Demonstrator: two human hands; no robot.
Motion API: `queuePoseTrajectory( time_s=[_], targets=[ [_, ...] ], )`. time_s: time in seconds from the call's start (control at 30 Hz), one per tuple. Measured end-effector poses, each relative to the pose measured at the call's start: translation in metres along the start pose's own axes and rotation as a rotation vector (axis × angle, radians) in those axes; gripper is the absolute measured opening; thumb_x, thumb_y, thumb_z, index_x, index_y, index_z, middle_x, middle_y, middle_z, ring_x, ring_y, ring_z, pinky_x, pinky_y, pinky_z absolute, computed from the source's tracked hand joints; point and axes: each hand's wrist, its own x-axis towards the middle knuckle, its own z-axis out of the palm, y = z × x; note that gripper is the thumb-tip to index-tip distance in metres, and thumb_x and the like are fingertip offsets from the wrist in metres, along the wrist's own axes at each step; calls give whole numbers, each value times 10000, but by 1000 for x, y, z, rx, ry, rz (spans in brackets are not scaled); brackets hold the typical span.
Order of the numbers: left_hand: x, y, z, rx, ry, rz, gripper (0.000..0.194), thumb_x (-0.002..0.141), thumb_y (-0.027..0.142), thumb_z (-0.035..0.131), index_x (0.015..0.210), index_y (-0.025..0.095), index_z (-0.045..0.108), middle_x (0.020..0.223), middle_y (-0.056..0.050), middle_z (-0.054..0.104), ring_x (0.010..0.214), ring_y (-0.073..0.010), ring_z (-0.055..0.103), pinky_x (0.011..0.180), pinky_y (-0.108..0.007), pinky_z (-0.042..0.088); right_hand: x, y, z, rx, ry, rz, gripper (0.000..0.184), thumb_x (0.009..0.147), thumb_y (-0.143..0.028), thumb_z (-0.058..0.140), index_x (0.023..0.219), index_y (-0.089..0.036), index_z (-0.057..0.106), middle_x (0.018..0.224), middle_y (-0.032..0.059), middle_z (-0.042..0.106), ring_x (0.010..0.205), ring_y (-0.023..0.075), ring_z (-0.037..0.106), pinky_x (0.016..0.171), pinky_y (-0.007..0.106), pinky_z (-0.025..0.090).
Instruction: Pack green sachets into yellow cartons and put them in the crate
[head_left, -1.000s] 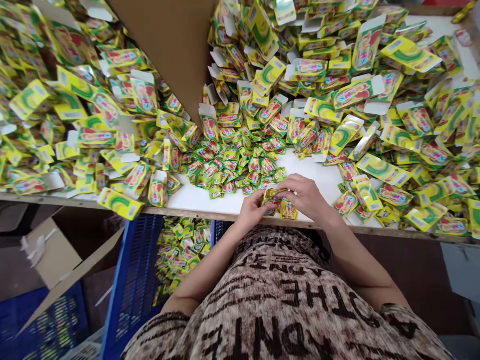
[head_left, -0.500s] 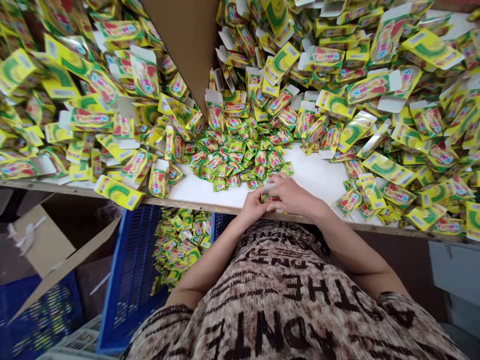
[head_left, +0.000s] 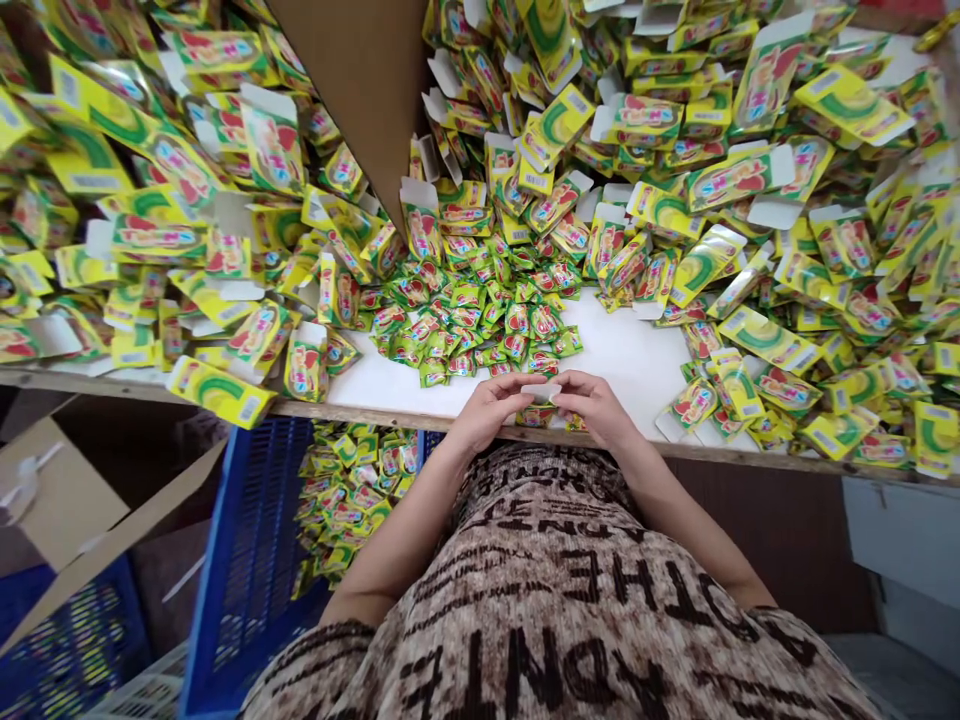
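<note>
At the front edge of the white table, a small yellow-green box [head_left: 534, 415] with a pale end flap is between my hands. My left hand [head_left: 491, 408] grips its left side, thumb and fingers closed. My right hand [head_left: 592, 402] pinches the flap and right side in the same way. Just beyond my fingers lies a heap of small green sachets [head_left: 480, 315] with red fruit printing. What is inside the box is hidden from me.
Yellow-green boxes [head_left: 750, 180] are piled at the right and more boxes [head_left: 172, 240] at the left, many with flaps up. A cardboard panel [head_left: 367, 90] stands between the piles. Below the wooden table edge [head_left: 360, 410], a blue crate [head_left: 232, 560] holds filled-looking boxes [head_left: 356, 490].
My right hand has drawn back from over the box to its right side. Both hands now hold it from opposite sides, and its pale flap shows. The view has shifted slightly.
</note>
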Motion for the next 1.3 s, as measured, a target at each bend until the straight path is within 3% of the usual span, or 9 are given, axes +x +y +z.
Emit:
queuePoseTrajectory(
  time_s=[0.1, 0.17, 0.23, 0.33, 0.53, 0.77, 0.93, 1.17, 1.3],
  targets=[
    [7, -1, 3, -66, 103, 27, 320, 687, 302, 810, 985, 198, 760, 990, -61, 753, 906, -193, 683, 886, -335, 524, 7, -7, 6, -230, 159, -180, 86, 678, -267, 670, 717, -197, 702, 680, -14, 599, 576, 110, 484, 534, 241, 409],
    [11, -3, 4, -79, 168, 73, 309, 698, 308, 807, 986, 206, 762, 1000, -58, 757, 903, -184, 687, 881, -334, 530, 10, -8, 6, -287, 216, -252, 140, 701, -289, 671, 787, -209, 749, 810, 19, 659, 637, 126, 530, 573, 257, 455],
    [14, -4, 2, -42, 206, 133, 286, 712, 309, 801, 981, 219, 768, 1002, -51, 762, 911, -180, 690, 894, -335, 529, 11, -8, 4, -239, 164, -225, 234, 763, -365, 660, 914, -226, 775, 928, 39, 694, 641, 129, 559, 568, 269, 485],
    [13, -5, -1, 91, 248, 222, 240, 722, 324, 794, 940, 223, 783, 969, -48, 768, 912, -187, 692, 890, -334, 534, 10, -9, 0, -117, 95, -147, 298, 815, -457, 645, 943, -224, 781, 906, 35, 718, 552, 111, 552, 523, 273, 486],
    [9, -3, 3, 245, 308, 261, 241, 781, 377, 735, 951, 212, 777, 975, -56, 768, 913, -194, 695, 879, -339, 540, 11, -10, 4, -11, 130, -89, 277, 664, -425, 802, 818, -198, 766, 729, 13, 719, 531, 125, 588, 512, 276, 515],
    [17, -6, -3, 356, 217, 321, 230, 802, 401, 715, 890, 192, 753, 870, -50, 741, 805, -173, 672, 776, -303, 534, 8, 0, 5, -61, 210, -142, 267, 678, -433, 799, 817, -206, 775, 800, 38, 732, 556, 141, 610, 523, 308, 547],
    [17, -4, -15, 463, 143, 469, 185, 780, 384, 749, 814, 202, 747, 875, -69, 737, 859, -193, 677, 827, -348, 537, 7, 6, -2, -236, 169, -319, 249, 682, -412, 817, 837, -223, 769, 873, 51, 720, 763, 184, 660, 670, 335, 571],
    [8, -9, -15, 486, 66, 433, 280, 810, 399, 717, 993, 189, 723, 981, -94, 721, 897, -184, 674, 771, -302, 559, -2, 17, 4, -436, 221, -529, 147, 846, -337, 689, 950, -248, 740, 1000, 67, 674, 888, 183, 646, 696, 326, 552],
    [2, -13, -15, 593, 15, 516, 251, 861, 315, 672, 1084, 207, 707, 1018, -89, 726, 917, -169, 667, 781, -284, 551, -10, 23, 8, -483, 247, -581, 112, 877, -303, 654, 942, -260, 734, 1002, 59, 653, 921, 179, 642, 795, 348, 555]
  ],
)
